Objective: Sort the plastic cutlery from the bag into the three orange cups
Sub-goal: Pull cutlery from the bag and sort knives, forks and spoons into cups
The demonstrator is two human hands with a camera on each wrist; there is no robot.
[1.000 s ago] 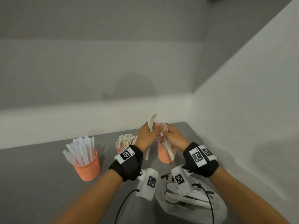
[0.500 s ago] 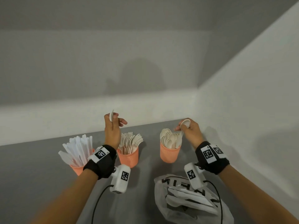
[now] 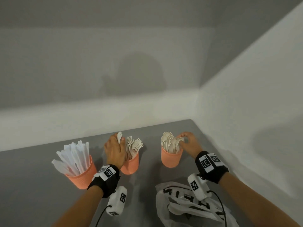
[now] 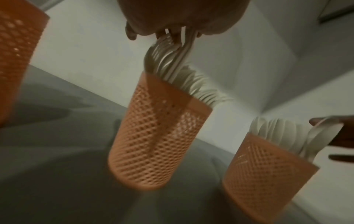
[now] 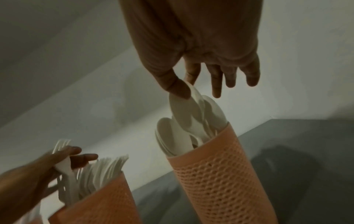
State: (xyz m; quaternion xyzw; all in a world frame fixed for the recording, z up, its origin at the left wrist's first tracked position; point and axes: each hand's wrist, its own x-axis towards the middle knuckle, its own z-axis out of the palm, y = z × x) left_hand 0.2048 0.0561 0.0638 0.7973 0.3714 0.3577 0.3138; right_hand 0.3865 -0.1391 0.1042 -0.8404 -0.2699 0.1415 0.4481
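Note:
Three orange mesh cups stand in a row: the left cup (image 3: pixel 82 177) holds knives, the middle cup (image 3: pixel 131 166) forks, the right cup (image 3: pixel 171 159) spoons. My left hand (image 3: pixel 120 140) pinches a white fork (image 3: pixel 119 135) at the left rim of the middle cup, its handle down among the other forks (image 4: pixel 172 65). My right hand (image 3: pixel 182 138) pinches the bowl of a white spoon (image 5: pixel 182 109) between thumb and forefinger. The spoon's handle is inside the right cup (image 5: pixel 216 174), and the other fingers are spread out. The translucent bag (image 3: pixel 188 207) lies in front of the right cup with white cutlery inside.
The cups stand on a grey table (image 3: pixel 32 185) set in a corner. A pale wall (image 3: pixel 98 112) runs close behind them and another wall (image 3: pixel 246 128) closes the right side. Bare table lies left of the knife cup and between cups and bag.
One second ago both hands were together at the centre holding cutlery. They parted, the left toward the fork cup and the right toward the spoon cup, and have now lowered their pieces into the cups.

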